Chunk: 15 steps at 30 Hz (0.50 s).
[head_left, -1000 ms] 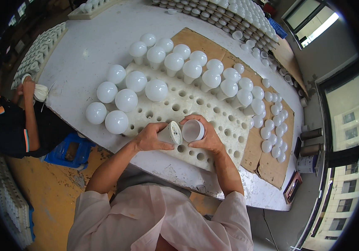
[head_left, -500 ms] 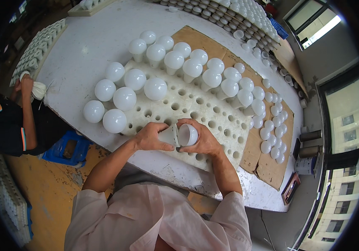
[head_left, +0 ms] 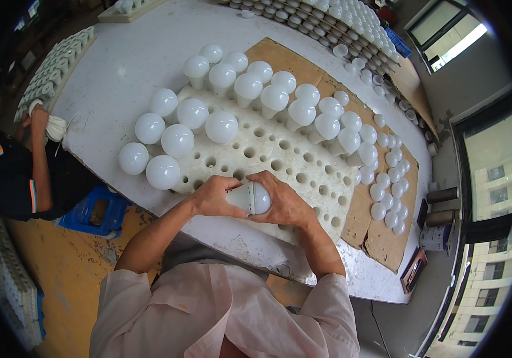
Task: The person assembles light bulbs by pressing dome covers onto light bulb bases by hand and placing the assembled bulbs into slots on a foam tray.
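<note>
Above the near edge of a white foam tray (head_left: 250, 153) full of round holes, my two hands meet around one light bulb. My left hand (head_left: 213, 196) is closed on its white tapered base (head_left: 239, 197). My right hand (head_left: 284, 200) wraps the round white bulb cover (head_left: 261, 197), which sits against the rim of the base. Bulbs with globes up stand in the tray, such as a bulb (head_left: 221, 126) beyond my left hand and a bulb (head_left: 247, 87) in the far rows.
Loose white covers (head_left: 378, 211) lie on a cardboard sheet (head_left: 360, 230) at the right. Stacked boards of covers (head_left: 327, 24) stand at the back. At the left, another person's hand (head_left: 39, 119) holds a white bundle (head_left: 56, 128) near a blue crate (head_left: 96, 212).
The cover, tilted with its hollow side showing and apart from the base half a second ago, has turned and now meets the base rim. My right hand has shifted slightly with it.
</note>
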### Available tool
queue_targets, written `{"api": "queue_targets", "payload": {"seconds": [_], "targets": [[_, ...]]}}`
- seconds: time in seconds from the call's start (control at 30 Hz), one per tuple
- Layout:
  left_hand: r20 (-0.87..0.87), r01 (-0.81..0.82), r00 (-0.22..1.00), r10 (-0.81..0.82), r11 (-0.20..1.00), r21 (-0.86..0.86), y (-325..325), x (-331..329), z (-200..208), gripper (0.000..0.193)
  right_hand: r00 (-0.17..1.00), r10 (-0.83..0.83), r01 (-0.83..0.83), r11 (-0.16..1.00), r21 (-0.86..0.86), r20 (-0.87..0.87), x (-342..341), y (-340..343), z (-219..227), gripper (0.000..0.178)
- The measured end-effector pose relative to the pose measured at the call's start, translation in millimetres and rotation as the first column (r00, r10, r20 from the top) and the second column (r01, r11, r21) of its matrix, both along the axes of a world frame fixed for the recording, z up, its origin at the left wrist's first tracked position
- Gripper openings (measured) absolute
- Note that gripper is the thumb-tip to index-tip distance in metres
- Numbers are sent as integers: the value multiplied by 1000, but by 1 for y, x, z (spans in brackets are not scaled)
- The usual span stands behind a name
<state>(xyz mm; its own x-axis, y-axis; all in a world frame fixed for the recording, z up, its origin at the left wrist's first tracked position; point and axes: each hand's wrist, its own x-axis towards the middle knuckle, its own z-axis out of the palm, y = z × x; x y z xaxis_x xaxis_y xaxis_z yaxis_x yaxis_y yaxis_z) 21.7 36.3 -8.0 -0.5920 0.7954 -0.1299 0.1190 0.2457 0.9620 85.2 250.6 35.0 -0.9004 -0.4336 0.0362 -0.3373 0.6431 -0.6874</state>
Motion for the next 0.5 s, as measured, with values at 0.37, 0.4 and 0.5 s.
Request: {"api": "queue_targets", "payload": {"seconds": [0.37,0.4,0.5], "targets": [[-44,-46,998,48,997,55,2,4,3,65,998,10,-9,1000,22,-69,5,-5,0,74],[33,-26,999,25,1000,7,4,2,8,65,997,11,-9,1000,21,-70,6,-5,-2,74],[90,3,996,4,997,-79,9,3,15,66,992,18,-13,999,40,-129,6,-5,-8,75]]}}
